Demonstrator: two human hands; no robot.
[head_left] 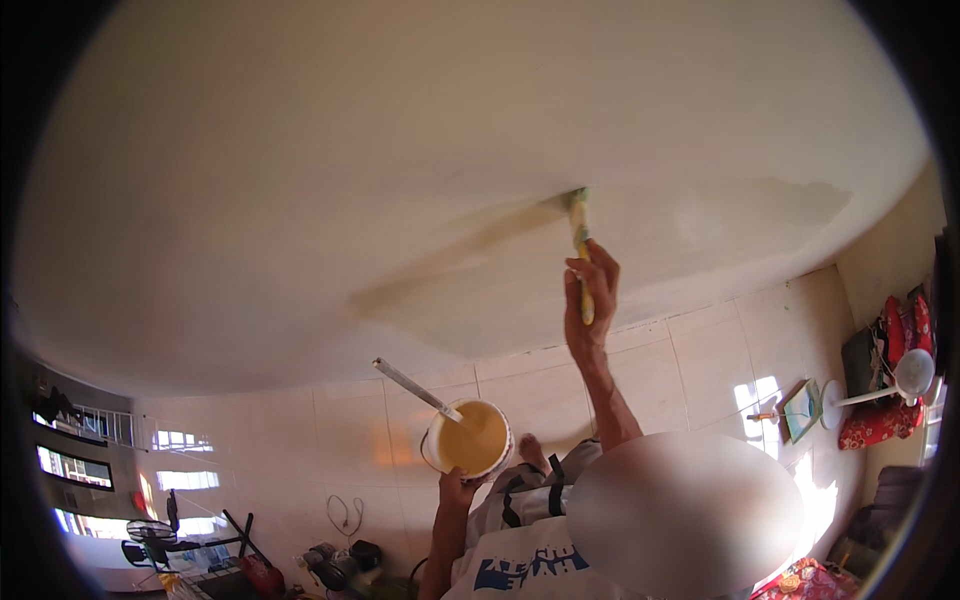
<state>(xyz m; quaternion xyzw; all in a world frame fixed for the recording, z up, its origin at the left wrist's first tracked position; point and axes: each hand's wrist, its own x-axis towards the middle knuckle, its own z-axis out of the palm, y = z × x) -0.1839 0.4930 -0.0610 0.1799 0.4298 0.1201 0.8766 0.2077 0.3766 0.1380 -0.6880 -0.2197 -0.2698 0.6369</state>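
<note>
My right hand [592, 290] is raised to the pale wall [400, 130], its fingers closed around the yellow handle of a paintbrush [580, 222]. The bristles press on the wall, where a darker, wet-looking band [450, 262] runs off to the lower left and another damp patch [760, 210] spreads to the right. Lower down, my left hand [457, 487] grips the near rim of a white bucket [503, 440] of cream-yellow paint [470, 440]. A pale stick [410, 385] stands in the paint, leaning out over the far left side.
Light tiles [640, 375] cover the floor along the wall's base. A standing white fan [912, 378] and red patterned cloths [870, 425] are at the right. At the lower left are a dark fan [150, 532], a looped cable [345, 515] and dark items [340, 565].
</note>
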